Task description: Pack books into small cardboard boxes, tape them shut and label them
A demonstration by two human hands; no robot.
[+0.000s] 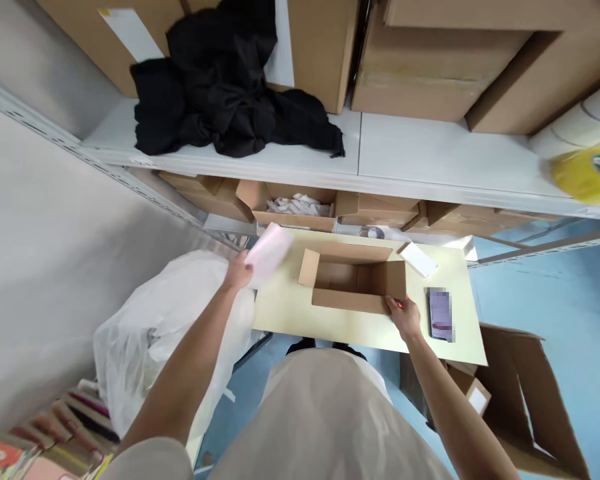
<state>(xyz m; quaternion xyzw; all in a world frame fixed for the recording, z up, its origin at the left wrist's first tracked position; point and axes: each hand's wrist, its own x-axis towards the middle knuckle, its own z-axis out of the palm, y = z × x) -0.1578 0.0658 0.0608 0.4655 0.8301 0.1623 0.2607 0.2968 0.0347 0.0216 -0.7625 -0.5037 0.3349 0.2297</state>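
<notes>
Through the head camera I have the left hand (239, 272) at the left end of the pale yellow table (280, 313), and its grip is clamped on a flat pale pink piece (269, 252), which is held up over the far left corner; it is blurred, so I cannot tell if it is paper or a bag. The small open carton (350, 300) lies in the middle of the table, its opening upward and its left flap folded out. My right hand (406, 320) is touching this carton at the near right corner, the fingers bent, and a small orange-red spot (400, 305) shows between them; I cannot tell whether this grip is clamped on the cardboard. To the right of the carton I see a slim white box (419, 259) at the far side, and nearer a phone (440, 313) with pixelated screen. Beyond the table a brown box (294, 221) contains white pieces (303, 205). On the shelf (410, 150) above, black cloth (220, 87) lies at left and a yellow tape roll (587, 175) at right. A big white plastic bag (135, 360) stands left of the table.
</notes>
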